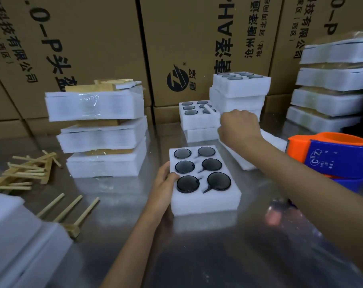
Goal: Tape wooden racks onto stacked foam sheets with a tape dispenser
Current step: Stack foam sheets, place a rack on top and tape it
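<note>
A white foam block (pixel 205 202) holding several dark round lenses sits on the steel table in front of me. My left hand (pixel 163 183) presses flat against its left side. My right hand (pixel 238 126) is farther back, fingers closed on the edge of a thin white foam sheet (pixel 274 140) beside the foam stack (pixel 199 119). An orange and blue tape dispenser (pixel 332 155) stands at the right. A wooden rack (pixel 70 215) with three pegs lies at the left front.
Taped foam bundles with wood (pixel 101 129) are stacked at mid left, more (pixel 330 88) at far right. Loose wooden racks (pixel 25 173) are piled at the left. Cardboard boxes (pixel 186 48) wall the back. Foam (pixel 16 242) fills the near left corner.
</note>
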### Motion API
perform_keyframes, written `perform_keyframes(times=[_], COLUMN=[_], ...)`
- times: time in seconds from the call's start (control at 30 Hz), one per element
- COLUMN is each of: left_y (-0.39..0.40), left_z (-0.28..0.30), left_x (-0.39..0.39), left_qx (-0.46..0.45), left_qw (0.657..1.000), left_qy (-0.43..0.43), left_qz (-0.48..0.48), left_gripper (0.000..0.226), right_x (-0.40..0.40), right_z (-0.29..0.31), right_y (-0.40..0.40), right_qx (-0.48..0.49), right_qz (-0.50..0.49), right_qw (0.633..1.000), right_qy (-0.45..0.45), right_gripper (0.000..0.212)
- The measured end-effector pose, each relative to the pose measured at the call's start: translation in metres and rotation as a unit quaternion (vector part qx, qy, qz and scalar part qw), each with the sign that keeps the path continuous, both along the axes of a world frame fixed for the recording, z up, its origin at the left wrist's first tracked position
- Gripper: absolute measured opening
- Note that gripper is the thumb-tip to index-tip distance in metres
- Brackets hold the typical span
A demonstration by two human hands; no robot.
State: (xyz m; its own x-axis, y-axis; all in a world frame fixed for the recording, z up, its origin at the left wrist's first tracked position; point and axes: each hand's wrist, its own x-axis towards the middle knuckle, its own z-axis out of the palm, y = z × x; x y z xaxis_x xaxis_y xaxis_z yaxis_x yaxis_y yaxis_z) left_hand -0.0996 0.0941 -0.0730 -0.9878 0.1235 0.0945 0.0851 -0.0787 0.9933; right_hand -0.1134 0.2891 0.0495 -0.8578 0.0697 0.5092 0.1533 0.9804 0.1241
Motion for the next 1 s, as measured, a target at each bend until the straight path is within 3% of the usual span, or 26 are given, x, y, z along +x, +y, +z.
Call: perform_keyframes(times=[0.1, 0.23, 0.33, 0.4, 0.5, 0.57, 0.6, 0.67, 0.7, 0.77, 0.87, 0.93, 1.0], left_y=[-0.001, -0.008, -0.016, -0.019, -0.017, -0.021, -0.027, -0.048, -0.062, -0.088, -0.117, -0.124, -0.118], left_z=[0.002, 0.0, 0.0, 0.005, 0.013, 0.013, 0.014, 0.017, 0.017, 0.015, 0.009, 0.009, 0.015], left_x=[-0.001, 0.0, 0.002, 0.004, 0.009, 0.007, 0.004, 0.001, -0.001, -0.004, -0.004, -0.004, -0.004], left_qx=[0.023, 0.083, 0.077, 0.062, 0.014, -0.08, -0.19, -0.426, -0.5, -0.563, -0.564, -0.552, -0.516], left_qw=[0.999, 0.993, 0.993, 0.992, 0.997, 0.989, 0.962, 0.847, 0.796, 0.753, 0.755, 0.769, 0.806], left_qy=[-0.026, -0.07, -0.072, -0.068, -0.068, -0.06, -0.026, 0.042, 0.037, -0.055, -0.156, -0.132, -0.087], left_qz=[-0.013, -0.036, -0.056, -0.086, -0.036, 0.105, 0.192, 0.315, 0.34, 0.336, 0.297, 0.295, 0.275], left_gripper=[0.033, 0.042, 0.04, 0.035, 0.032, 0.026, 0.024, 0.023, 0.027, 0.04, 0.037, 0.023, 0.02], right_x=[0.033, 0.065, 0.056, 0.045, 0.034, 0.03, 0.027, 0.021, 0.018, 0.014, 0.016, 0.02, 0.024], right_z=[0.002, -0.029, -0.035, -0.035, -0.053, -0.075, -0.084, -0.09, -0.09, -0.091, -0.093, -0.092, -0.085], right_y=[-0.048, -0.098, -0.097, -0.078, -0.05, -0.043, -0.042, -0.042, -0.042, -0.042, -0.044, -0.044, -0.043], right_qx=[0.029, -0.049, -0.13, -0.158, -0.183, -0.209, -0.209, -0.203, -0.202, -0.211, -0.25, -0.287, -0.332], right_qz=[0.129, 0.228, 0.208, 0.164, 0.117, 0.11, 0.109, 0.109, 0.108, 0.104, 0.101, 0.102, 0.095], right_qw=[0.991, 0.96, 0.952, 0.96, 0.945, 0.934, 0.938, 0.945, 0.946, 0.948, 0.952, 0.95, 0.938], right_qy=[-0.011, -0.157, -0.181, -0.165, -0.244, -0.268, -0.254, -0.232, -0.23, -0.216, -0.146, -0.073, -0.001], right_gripper=[0.015, 0.037, 0.028, 0.036, 0.044, 0.05, 0.052, 0.053, 0.053, 0.053, 0.049, 0.042, 0.033])
